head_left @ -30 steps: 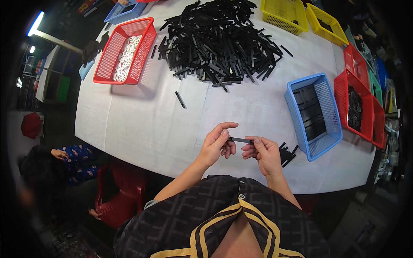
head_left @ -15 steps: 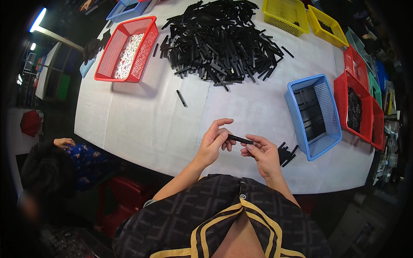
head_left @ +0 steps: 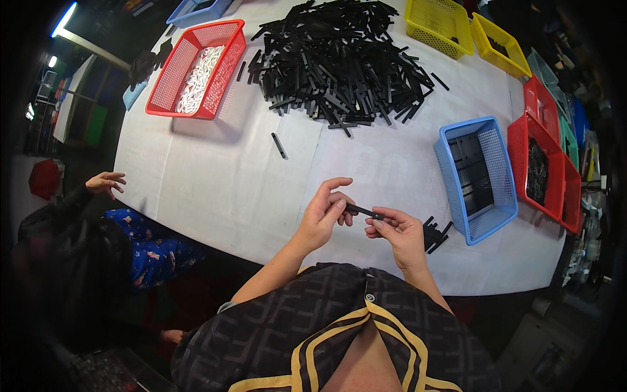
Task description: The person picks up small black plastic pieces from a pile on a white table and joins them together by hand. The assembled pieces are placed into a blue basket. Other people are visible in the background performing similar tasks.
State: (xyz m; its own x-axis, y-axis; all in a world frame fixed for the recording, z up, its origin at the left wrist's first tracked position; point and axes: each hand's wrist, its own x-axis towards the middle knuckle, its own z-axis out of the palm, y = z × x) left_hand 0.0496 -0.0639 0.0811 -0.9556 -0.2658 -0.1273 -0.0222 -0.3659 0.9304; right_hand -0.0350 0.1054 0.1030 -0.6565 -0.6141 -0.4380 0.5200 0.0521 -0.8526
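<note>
Between my hands, above the near part of the table, is a slim black strip. My left hand pinches its left end between thumb and fingers, with the index finger stretched out above. The strip's right end sits in the fingertips of my right hand. Beside my right wrist, several similar black pieces lie together on the table. A single black strip rests apart, farther off to the left. At the far middle is a large heap of black strips.
A blue basket with black parts stands at the right, next to red baskets. A red basket of white pieces is at the far left. Yellow baskets stand far right. Another person's hand is near the left table edge.
The other person at the left has raised a hand beside the table edge and shifted position. My hands keep nearly the same hold on the strip.
</note>
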